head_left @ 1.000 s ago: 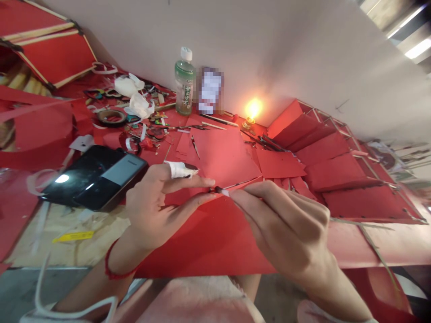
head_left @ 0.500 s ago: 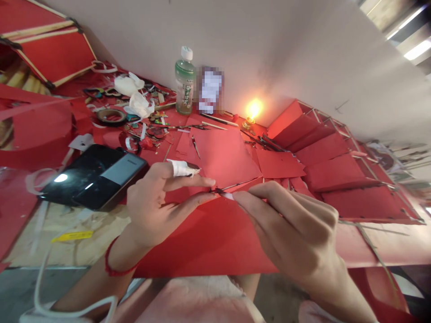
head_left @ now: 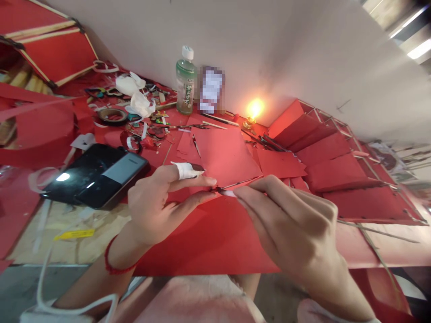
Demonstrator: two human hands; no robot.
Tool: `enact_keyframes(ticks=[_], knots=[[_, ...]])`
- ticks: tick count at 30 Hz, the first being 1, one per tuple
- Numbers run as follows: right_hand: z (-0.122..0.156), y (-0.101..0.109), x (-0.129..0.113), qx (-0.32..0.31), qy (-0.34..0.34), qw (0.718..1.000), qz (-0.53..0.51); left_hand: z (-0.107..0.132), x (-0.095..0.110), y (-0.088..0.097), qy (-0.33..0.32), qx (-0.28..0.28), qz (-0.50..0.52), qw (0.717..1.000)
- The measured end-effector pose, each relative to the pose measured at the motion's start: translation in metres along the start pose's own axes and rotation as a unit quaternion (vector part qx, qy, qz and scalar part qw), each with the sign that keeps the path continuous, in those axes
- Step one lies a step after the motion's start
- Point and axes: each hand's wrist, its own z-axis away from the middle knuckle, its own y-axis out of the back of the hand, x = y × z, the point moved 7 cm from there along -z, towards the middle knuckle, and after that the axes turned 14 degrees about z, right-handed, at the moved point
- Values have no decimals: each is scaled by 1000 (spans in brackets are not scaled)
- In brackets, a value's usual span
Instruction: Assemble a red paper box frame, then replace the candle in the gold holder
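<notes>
My left hand (head_left: 156, 202), with a red cord on its wrist and white wrapping on one finger, pinches the dark end of a thin stick (head_left: 237, 183) between thumb and fingertip. A narrow white strip (head_left: 229, 193) runs from that dark end to my right hand (head_left: 289, 220), whose thumb and forefinger are closed on it. What the strip is made of is too small to tell. Under both hands lies a large red sheet (head_left: 208, 242), and a smaller red sheet (head_left: 225, 152) lies just beyond the fingertips.
A small lamp burns with an open flame (head_left: 255, 107) near the wall. Left of it stand a phone (head_left: 211, 89) and a green-capped-neck bottle (head_left: 186, 85). Black devices (head_left: 97, 175) and a tape roll (head_left: 112, 116) lie left; red-covered stick frames (head_left: 363, 197) stand right.
My right hand's knuckles have risen slightly, and a little more of the white strip shows. My left hand keeps its pinch. The view has shifted very slightly.
</notes>
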Motion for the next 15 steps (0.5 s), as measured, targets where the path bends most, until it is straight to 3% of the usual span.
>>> enact_keyframes(ticks=[7, 15], knots=[[-6, -2, 2, -24, 5, 999, 27, -2, 5, -2, -5, -17, -1, 1000], [-16, -1, 5, -68, 21, 996, 54, -2, 6, -4, 42, -12, 38, 998]])
